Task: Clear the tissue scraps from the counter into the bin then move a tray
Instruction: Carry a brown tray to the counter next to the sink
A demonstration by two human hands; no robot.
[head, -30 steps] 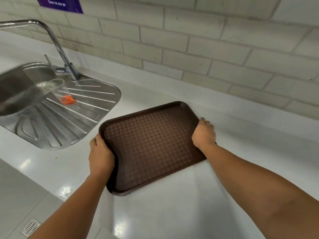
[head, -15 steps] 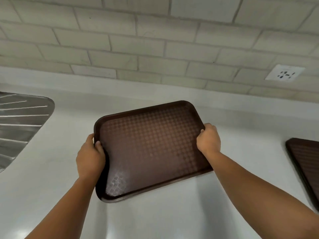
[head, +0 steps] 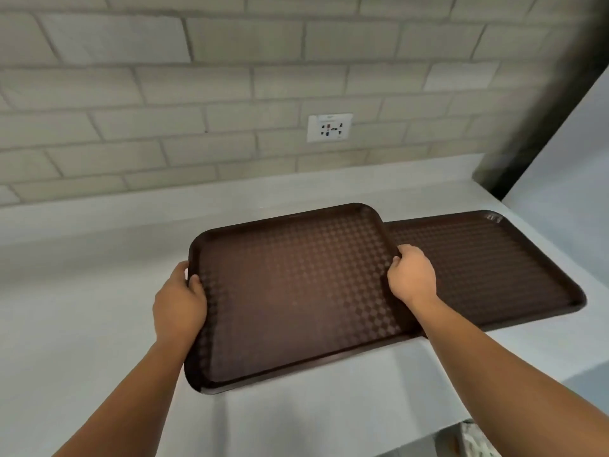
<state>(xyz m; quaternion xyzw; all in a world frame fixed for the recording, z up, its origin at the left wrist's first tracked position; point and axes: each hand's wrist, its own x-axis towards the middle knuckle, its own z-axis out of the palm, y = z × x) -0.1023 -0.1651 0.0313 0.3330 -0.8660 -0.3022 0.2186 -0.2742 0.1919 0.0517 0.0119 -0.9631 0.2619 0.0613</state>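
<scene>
A dark brown textured tray (head: 290, 291) is held above the white counter (head: 82, 308), tilted slightly. My left hand (head: 179, 301) grips its left rim, thumb on top. Gripping the right rim is my right hand (head: 412, 278). The carried tray's right edge overlaps a second brown tray (head: 487, 265) that lies flat on the counter at the right. No tissue scraps or bin are in view.
A tiled wall with a white power socket (head: 329, 127) runs behind the counter. A dark vertical post (head: 540, 94) and a pale side panel close off the right end. The counter's front edge shows at bottom right.
Both hands have carried the tray to the right along the counter, away from the sink, which has left the view. The second tray has come fully into view under the carried tray's right edge.
</scene>
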